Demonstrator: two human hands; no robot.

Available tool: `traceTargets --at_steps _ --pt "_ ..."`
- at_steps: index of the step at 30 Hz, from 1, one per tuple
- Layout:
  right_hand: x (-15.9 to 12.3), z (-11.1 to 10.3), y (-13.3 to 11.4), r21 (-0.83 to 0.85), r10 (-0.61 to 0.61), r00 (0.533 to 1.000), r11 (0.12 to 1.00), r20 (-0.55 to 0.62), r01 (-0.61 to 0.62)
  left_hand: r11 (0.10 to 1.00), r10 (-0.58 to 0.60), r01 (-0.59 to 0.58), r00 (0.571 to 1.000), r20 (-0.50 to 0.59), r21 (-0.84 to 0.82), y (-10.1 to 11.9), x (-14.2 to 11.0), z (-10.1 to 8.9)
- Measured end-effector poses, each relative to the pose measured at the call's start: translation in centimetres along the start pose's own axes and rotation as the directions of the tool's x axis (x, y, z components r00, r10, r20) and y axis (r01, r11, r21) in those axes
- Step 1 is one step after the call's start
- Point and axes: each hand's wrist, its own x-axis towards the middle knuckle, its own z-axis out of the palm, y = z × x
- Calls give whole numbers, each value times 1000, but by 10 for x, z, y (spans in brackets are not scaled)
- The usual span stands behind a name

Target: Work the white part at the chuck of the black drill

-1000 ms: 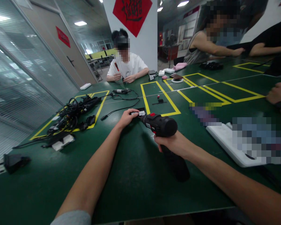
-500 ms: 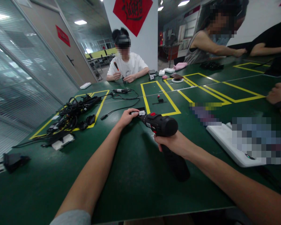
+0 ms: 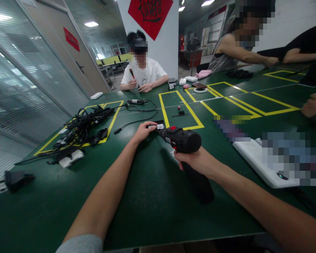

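The right hand [image 3: 196, 162] has a clenched grip around the rubbery black handle of a cordless drill [image 3: 183, 139], over the matte green tabletop [image 3: 147, 211]. The left hand [image 3: 143, 132] pinches a small flat black-and-white piece [image 3: 159, 126] at the drill's nose.

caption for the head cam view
Right hand grips a cordless drill, left hand on a small white part at its tip

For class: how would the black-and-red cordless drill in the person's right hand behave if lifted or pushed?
The black-and-red cordless drill probably feels heavy for its size, given its thick motor housing. Pushed, it would likely tip, its bulky head atop a narrower handle, held by the right hand.
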Motion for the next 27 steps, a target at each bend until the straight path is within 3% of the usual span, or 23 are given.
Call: traceTargets --at_steps 27 --pt "-3 1 -5 18 28 1000 999 -14 -28 1000 -6 6 1000 1 -8 3 -1 0"
